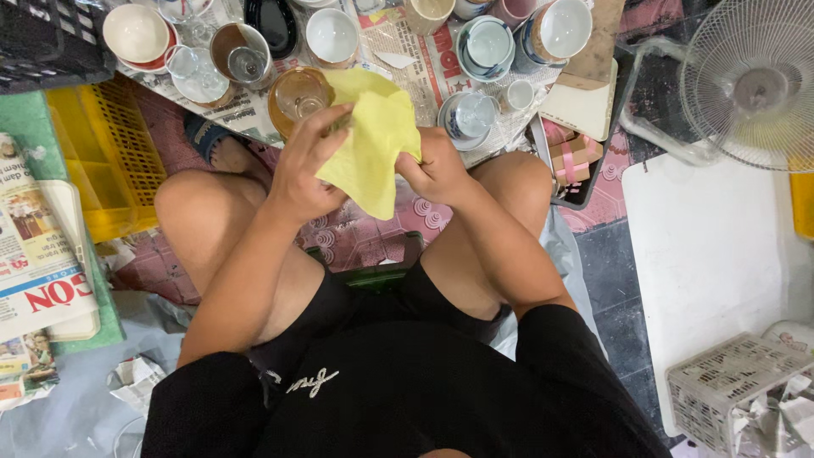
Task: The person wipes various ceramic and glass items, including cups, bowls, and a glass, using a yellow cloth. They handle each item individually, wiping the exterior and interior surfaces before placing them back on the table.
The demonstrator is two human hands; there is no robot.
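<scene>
Left hand [305,165] grips an amber glass [298,97] while right hand [437,170] pinches the yellow cloth [373,140] against it, wiping evidently underway, many cups [331,36] on the newspaper [415,68] beyond.

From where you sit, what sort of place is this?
Probably a home or small shop floor used as a dish-cleaning or packing spot. Bowls and cups stand on spread newspaper, the hands work a yellow cloth against a brown glass, and a fan stands nearby.
</scene>
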